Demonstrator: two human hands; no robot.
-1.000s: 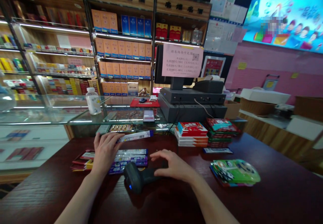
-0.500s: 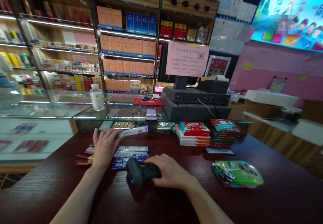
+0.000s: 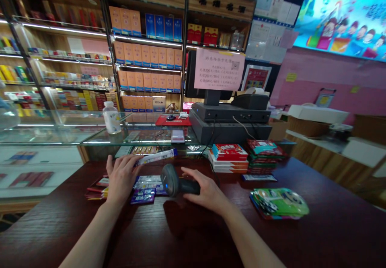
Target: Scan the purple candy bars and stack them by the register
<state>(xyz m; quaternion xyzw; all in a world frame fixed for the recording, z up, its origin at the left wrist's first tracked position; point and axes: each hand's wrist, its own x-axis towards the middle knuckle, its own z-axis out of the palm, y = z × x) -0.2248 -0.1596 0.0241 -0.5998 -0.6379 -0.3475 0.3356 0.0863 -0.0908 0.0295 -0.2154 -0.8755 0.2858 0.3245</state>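
Head view shows my right hand [image 3: 208, 190] has lifted the scanner [image 3: 171, 180], so with my left hand [image 3: 121, 178] gripping a packet [image 3: 158, 156], both are occupied.

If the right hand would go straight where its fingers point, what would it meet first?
Past the scanner that the right hand holds, probably the shiny packets on the table; depth is unclear.

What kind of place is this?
Probably a shop's checkout counter: a point-of-sale terminal stands on the glass display case, shelves of boxed goods line the wall, and the right hand holds a handheld scanner.
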